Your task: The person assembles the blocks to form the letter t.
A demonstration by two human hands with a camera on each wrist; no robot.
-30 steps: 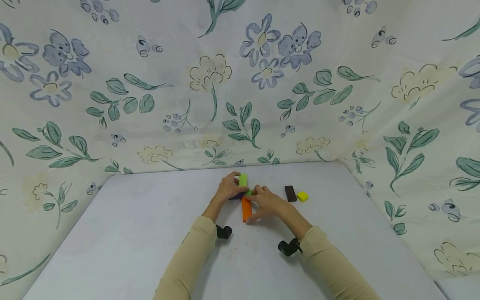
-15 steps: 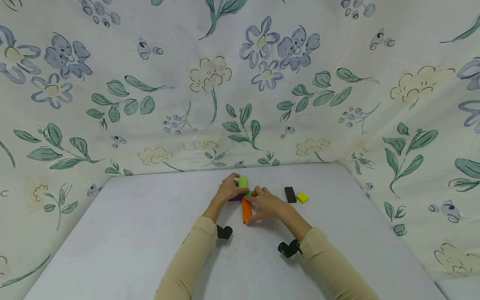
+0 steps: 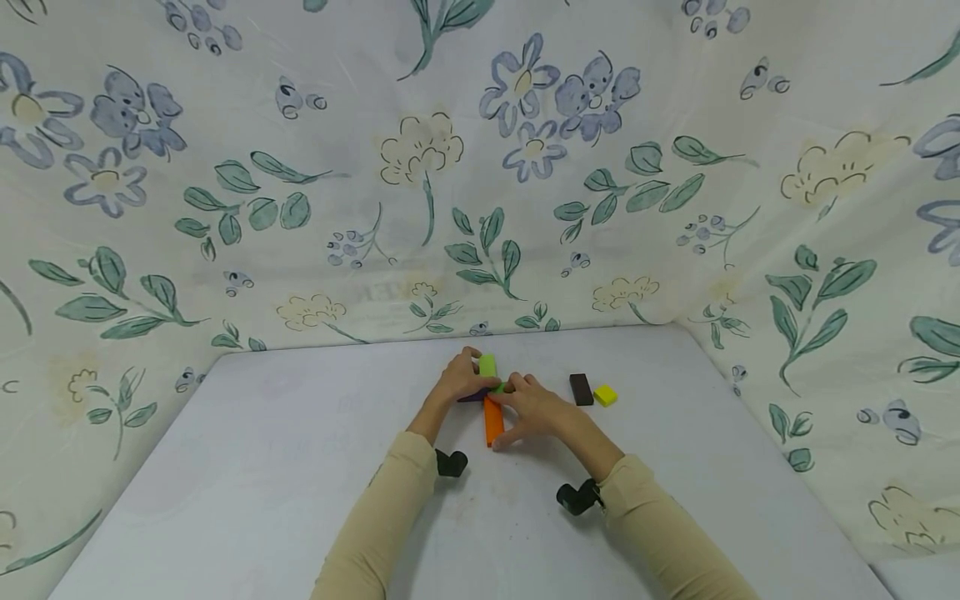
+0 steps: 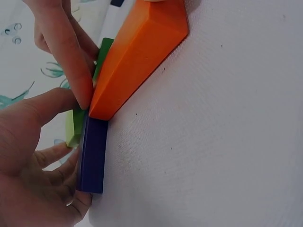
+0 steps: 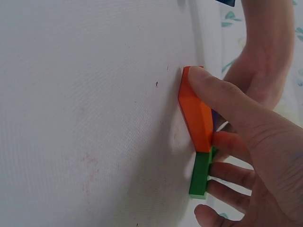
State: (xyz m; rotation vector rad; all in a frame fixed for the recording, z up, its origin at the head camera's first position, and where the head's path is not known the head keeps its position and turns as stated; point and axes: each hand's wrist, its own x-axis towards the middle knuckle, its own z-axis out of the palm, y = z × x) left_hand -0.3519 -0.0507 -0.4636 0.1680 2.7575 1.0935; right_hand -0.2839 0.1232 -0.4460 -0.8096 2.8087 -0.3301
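Coloured blocks lie against one another on the table: an orange block (image 3: 493, 422) nearest, a dark purple-blue block (image 4: 93, 156) at left, a green block (image 5: 200, 175) at right and a light green block (image 3: 487, 364) at the far side. My left hand (image 3: 456, 377) curls around the light green block, its thumb near the blocks' meeting point and its other fingers by the purple-blue block. With my right hand (image 3: 536, 407) I hold the orange block lengthwise, thumb on its near end and index finger at its far end. The other right fingers touch the green block.
A dark brown block (image 3: 581, 389) and a small yellow block (image 3: 605, 395) lie on the white table (image 3: 300, 467) to the right of my hands. Floral cloth (image 3: 420, 208) hangs behind the table and along its sides.
My left hand shifts very slightly at the blocks. The right hand keeps its hold on the orange block, and the blocks stay almost in place.
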